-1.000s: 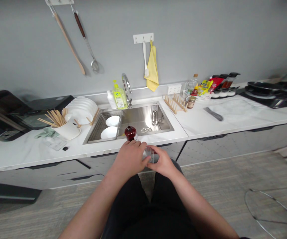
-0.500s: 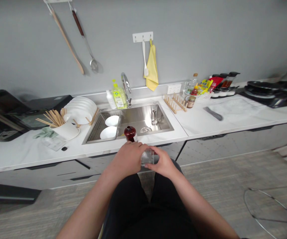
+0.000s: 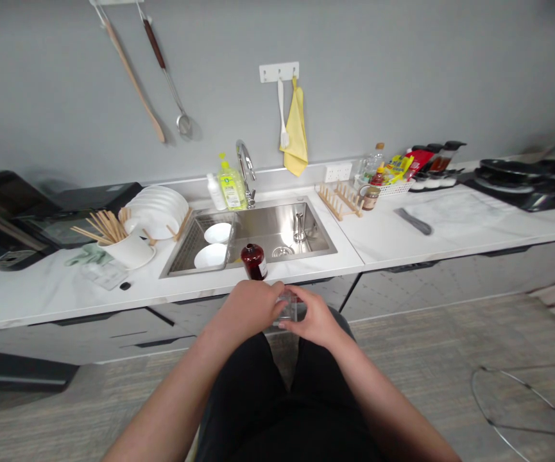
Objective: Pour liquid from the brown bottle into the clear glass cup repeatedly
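Note:
Both of my hands meet just in front of the white marble counter [image 3: 65, 301]. Between them is a small clear glass [image 3: 287, 307], held by my left hand [image 3: 246, 310] and my right hand [image 3: 313, 317] from either side. Fingers hide part of it. Just beyond my left hand, a dark red bottle [image 3: 253, 262] with a white label stands at the counter's front edge. It almost meets my left knuckles, though contact is unclear.
A stainless steel sink [image 3: 270, 231] lies beyond the bottle, holding a wire rack [image 3: 193, 247] and white bowls [image 3: 210, 255]. Its faucet [image 3: 246, 168] and green dish soap [image 3: 231, 187] stand behind it. Stacked white plates [image 3: 156, 213] stand to the left, a wooden rack [image 3: 339, 200] to the right.
My left hand sits slightly lower and farther from the red bottle than a second ago. The glass stays between my hands, a little lower.

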Action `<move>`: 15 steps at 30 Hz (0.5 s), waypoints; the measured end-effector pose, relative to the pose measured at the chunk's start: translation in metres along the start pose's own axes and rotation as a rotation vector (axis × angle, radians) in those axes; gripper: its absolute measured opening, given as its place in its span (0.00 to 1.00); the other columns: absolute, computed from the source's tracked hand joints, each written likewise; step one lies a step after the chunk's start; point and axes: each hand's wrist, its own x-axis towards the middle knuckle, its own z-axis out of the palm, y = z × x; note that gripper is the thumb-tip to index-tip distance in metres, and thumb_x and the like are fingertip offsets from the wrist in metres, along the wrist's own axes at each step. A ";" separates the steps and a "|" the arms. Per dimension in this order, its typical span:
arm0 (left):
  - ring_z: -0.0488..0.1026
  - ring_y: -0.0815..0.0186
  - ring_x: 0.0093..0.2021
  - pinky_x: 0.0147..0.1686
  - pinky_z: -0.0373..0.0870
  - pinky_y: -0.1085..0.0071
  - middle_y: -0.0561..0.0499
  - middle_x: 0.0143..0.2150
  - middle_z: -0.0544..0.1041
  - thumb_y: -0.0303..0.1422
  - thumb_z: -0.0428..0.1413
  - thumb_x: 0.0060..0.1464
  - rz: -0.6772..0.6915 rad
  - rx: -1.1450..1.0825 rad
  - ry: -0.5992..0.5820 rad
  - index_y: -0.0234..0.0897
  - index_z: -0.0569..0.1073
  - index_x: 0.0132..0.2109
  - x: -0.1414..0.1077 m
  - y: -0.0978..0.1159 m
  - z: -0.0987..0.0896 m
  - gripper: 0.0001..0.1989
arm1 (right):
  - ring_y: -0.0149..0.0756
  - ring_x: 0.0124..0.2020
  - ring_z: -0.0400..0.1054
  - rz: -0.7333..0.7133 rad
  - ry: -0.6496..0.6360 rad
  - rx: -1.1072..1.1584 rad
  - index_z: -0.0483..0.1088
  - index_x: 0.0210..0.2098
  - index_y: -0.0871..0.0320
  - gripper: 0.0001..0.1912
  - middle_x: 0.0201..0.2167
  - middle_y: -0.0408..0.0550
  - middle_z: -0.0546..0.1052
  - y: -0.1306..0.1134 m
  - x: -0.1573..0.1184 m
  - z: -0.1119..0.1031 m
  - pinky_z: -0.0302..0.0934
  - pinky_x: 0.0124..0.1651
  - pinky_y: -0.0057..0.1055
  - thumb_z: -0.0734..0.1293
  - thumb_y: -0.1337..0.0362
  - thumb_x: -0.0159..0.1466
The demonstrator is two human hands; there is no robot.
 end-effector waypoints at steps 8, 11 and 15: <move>0.86 0.52 0.50 0.45 0.76 0.62 0.46 0.52 0.87 0.33 0.60 0.73 0.131 -0.125 0.015 0.43 0.79 0.60 0.000 -0.004 -0.001 0.12 | 0.56 0.56 0.83 0.029 -0.001 -0.011 0.77 0.65 0.51 0.40 0.59 0.54 0.86 -0.001 0.003 -0.005 0.77 0.62 0.53 0.86 0.61 0.55; 0.85 0.54 0.50 0.45 0.76 0.63 0.47 0.51 0.86 0.31 0.59 0.73 0.168 -0.134 0.020 0.43 0.79 0.59 0.001 -0.006 -0.001 0.11 | 0.55 0.56 0.83 0.043 -0.014 0.017 0.77 0.65 0.51 0.40 0.59 0.53 0.86 -0.002 0.003 -0.006 0.78 0.62 0.52 0.86 0.60 0.55; 0.85 0.55 0.47 0.44 0.75 0.64 0.46 0.49 0.86 0.29 0.59 0.72 0.213 -0.097 -0.007 0.42 0.80 0.58 0.003 -0.006 -0.005 0.12 | 0.56 0.58 0.83 0.059 -0.028 0.042 0.77 0.66 0.50 0.41 0.61 0.55 0.85 0.005 0.002 -0.007 0.77 0.62 0.54 0.87 0.57 0.55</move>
